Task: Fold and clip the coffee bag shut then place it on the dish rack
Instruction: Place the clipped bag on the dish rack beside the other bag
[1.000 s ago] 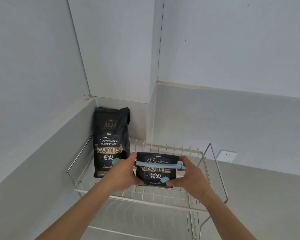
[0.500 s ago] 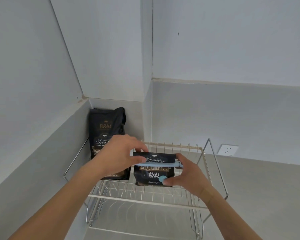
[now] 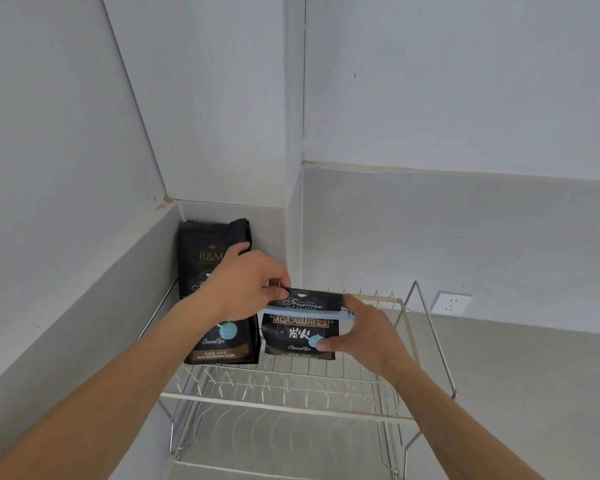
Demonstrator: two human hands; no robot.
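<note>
A black coffee bag [image 3: 300, 336], folded down short, stands on the top shelf of the wire dish rack [image 3: 284, 401]. A light blue clip [image 3: 309, 312] runs across it just below the fold. My left hand [image 3: 246, 289] pinches the folded top at its left corner. My right hand [image 3: 364, 332] holds the bag's right side, thumb on the front near the blue dot.
A taller, unfolded black coffee bag [image 3: 210, 271] stands to the left in the wall corner, partly behind my left hand. The rack has a lower shelf and a raised wire handle [image 3: 430, 327] on the right. A wall socket [image 3: 451, 303] sits beyond it.
Both hands carried the clipped bag further back onto the rack, beside the tall bag. My left hand shifted from the bag's left side to its folded top.
</note>
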